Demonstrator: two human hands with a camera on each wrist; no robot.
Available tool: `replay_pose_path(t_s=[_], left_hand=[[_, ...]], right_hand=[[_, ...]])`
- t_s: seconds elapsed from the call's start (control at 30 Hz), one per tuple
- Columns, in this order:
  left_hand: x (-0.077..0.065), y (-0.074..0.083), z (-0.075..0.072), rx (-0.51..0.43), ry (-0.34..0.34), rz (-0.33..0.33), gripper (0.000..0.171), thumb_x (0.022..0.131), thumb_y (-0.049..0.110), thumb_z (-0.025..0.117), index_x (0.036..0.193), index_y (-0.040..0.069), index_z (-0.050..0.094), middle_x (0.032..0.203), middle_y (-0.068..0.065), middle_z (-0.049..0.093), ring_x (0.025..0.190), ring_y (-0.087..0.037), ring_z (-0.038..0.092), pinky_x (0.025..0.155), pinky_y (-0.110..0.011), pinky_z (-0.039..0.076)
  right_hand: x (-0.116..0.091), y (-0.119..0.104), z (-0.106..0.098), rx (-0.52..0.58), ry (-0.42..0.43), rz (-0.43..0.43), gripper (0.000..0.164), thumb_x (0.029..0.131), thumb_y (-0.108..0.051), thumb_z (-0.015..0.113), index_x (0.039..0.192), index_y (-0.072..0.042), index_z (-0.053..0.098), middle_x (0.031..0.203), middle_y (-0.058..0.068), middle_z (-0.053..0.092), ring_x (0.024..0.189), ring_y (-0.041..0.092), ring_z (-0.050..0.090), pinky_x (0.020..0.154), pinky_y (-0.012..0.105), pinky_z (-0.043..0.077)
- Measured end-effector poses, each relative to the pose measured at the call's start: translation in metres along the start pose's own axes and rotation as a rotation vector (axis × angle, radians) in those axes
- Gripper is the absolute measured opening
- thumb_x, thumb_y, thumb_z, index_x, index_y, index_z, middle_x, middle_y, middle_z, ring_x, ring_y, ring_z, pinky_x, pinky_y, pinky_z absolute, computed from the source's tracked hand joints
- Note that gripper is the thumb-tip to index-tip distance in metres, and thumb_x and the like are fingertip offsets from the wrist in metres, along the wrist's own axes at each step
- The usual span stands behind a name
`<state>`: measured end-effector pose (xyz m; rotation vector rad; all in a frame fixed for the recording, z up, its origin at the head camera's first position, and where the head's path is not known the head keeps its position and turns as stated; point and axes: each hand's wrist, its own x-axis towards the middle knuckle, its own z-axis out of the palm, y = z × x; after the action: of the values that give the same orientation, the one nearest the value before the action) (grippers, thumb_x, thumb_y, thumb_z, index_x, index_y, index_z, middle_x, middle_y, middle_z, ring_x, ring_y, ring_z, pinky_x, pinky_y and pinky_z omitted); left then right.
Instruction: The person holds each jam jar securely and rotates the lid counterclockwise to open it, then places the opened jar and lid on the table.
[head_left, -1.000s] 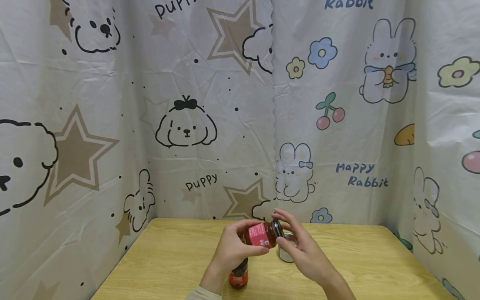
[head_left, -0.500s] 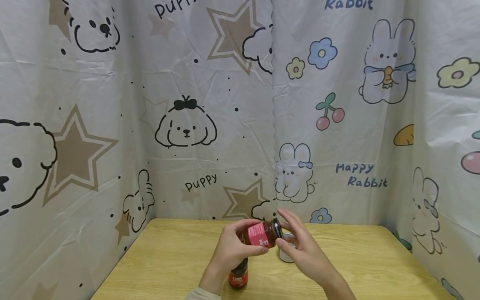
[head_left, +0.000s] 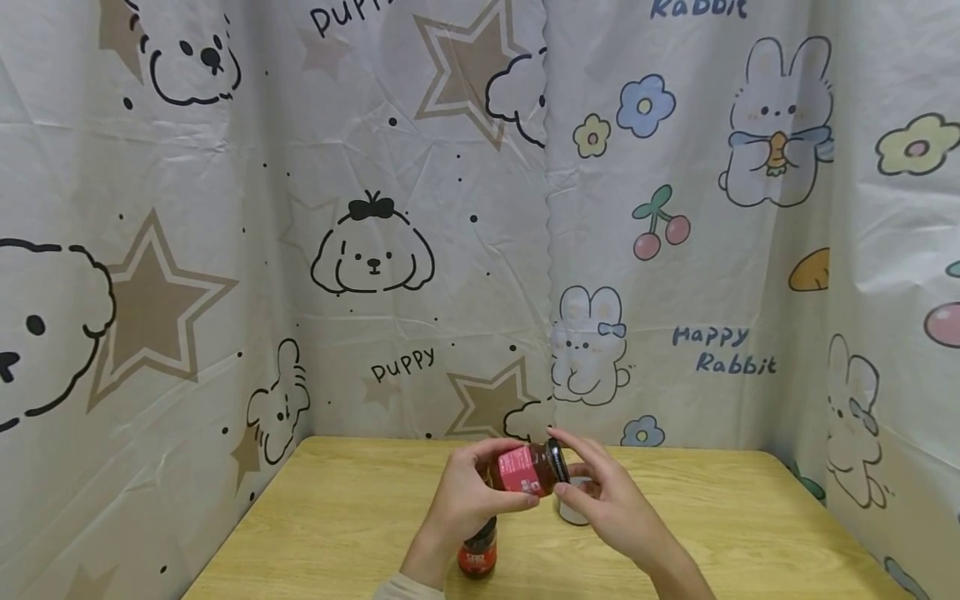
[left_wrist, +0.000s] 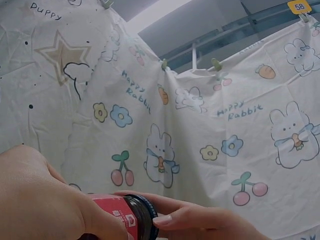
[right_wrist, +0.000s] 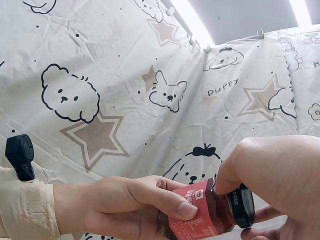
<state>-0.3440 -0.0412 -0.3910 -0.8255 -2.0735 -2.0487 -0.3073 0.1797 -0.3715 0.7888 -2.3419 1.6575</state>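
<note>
A glass jar with a red-pink label (head_left: 519, 471), dark reddish inside, is held tilted on its side above the table. My left hand (head_left: 467, 492) grips its body, thumb along the label. The black lid (head_left: 557, 461) sits at the jar's right end. My right hand (head_left: 611, 504) holds the lid's rim between thumb and fingers; in the right wrist view a bent finger of the right hand (right_wrist: 280, 175) lies near the jar's neck. Below the left hand stands a second jar (head_left: 477, 557) with a dark lid and red label, partly hidden by that hand.
Behind the right hand stands a whitish round container (head_left: 573, 510), mostly hidden. The yellow wood-grain table (head_left: 360, 533) is walled by printed curtains (head_left: 420, 250) at the back and sides. A black device (right_wrist: 20, 155) is strapped to the left wrist.
My right fingers have shifted slightly around the lid, the upper fingertip now lower and closer over its rim. The left hand and jar stay almost still.
</note>
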Motion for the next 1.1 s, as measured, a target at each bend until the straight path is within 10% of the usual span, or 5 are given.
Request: replay_pose_path(t_s=[0.3, 1.1], left_hand=[[0.0001, -0.0004, 0.0002, -0.016, -0.015, 0.005, 0.057, 0.072, -0.005, 0.091, 0.125, 0.003, 0.071, 0.116, -0.011, 0.069, 0.097, -0.025, 0.066, 0.079, -0.032, 0.060], [-0.0006, -0.0008, -0.0016, -0.062, -0.006, -0.011, 0.058, 0.072, -0.004, 0.091, 0.126, 0.000, 0.070, 0.113, -0.013, 0.071, 0.095, -0.025, 0.066, 0.077, -0.032, 0.060]], right_hand=[[0.0046, -0.0028, 0.0067, -0.010, 0.115, 0.091, 0.044, 0.102, -0.026, 0.068, 0.145, -0.015, 0.060, 0.131, 0.014, 0.058, 0.098, 0.024, 0.066, 0.077, 0.034, 0.058], [0.0032, 0.0029, 0.0051, 0.027, 0.079, -0.054, 0.037, 0.100, -0.013, 0.070, 0.137, -0.015, 0.065, 0.147, 0.009, 0.051, 0.132, 0.034, 0.050, 0.098, 0.032, 0.052]])
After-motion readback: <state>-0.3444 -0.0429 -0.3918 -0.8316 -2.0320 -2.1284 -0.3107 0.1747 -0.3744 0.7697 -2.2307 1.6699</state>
